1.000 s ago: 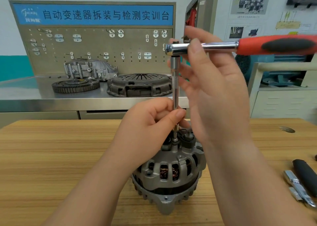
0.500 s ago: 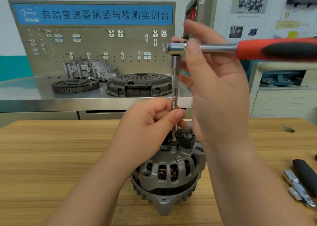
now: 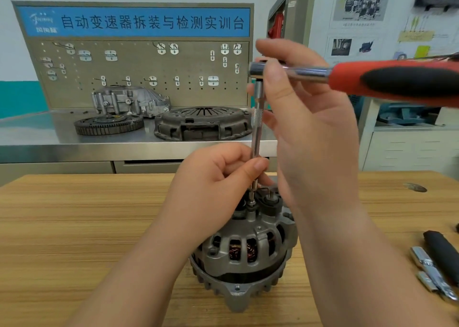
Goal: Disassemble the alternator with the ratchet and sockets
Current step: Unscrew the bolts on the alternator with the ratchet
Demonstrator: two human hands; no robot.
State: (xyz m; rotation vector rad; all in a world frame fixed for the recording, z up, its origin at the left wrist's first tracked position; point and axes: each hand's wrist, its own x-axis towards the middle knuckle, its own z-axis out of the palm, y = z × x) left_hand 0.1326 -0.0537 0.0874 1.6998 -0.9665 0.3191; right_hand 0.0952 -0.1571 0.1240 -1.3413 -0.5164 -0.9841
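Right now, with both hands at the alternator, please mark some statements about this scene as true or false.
1. The alternator stands on the wooden table. True.
2. The ratchet lies on that table. False: the right hand holds it up, on top of the extension bar.
3. The left hand pinches the extension bar low down, just above the alternator. True.
4. The ratchet handle points to the person's left. False: it points right.

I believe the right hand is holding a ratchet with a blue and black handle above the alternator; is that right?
Not quite: the head view shows the ratchet handle is red and black, not blue. The right hand does hold it above the alternator.
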